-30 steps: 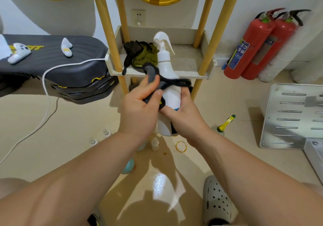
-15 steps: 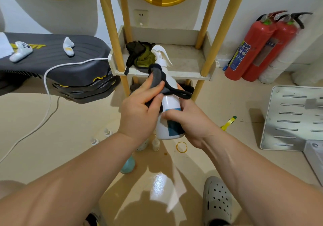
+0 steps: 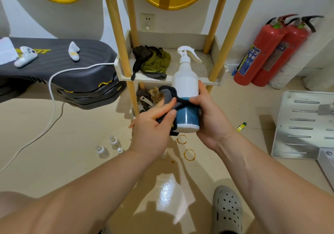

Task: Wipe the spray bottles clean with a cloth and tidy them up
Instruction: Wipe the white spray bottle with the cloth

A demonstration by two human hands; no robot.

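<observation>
A white spray bottle point(image 3: 185, 82) with a blue label and white trigger head is held upright in front of the shelf. My right hand point(image 3: 210, 114) grips its lower body from the right. My left hand point(image 3: 153, 127) holds a dark grey cloth point(image 3: 169, 93) against the bottle's left side, by the label. Three small clear spray bottles point(image 3: 108, 147) stand on the floor to the lower left.
A wooden shelf point(image 3: 215, 79) with yellow posts holds a heap of green and black cloths point(image 3: 151, 62); more rags lie on its lower level. Two red fire extinguishers point(image 3: 271, 51) stand right, a metal plate point(image 3: 305, 125) lies beside them. A grey board point(image 3: 59, 71) with a white cable juts from the left.
The cloth and my left hand slid down from the bottle's neck to its labelled lower part. The bottle turned, and its trigger now points right.
</observation>
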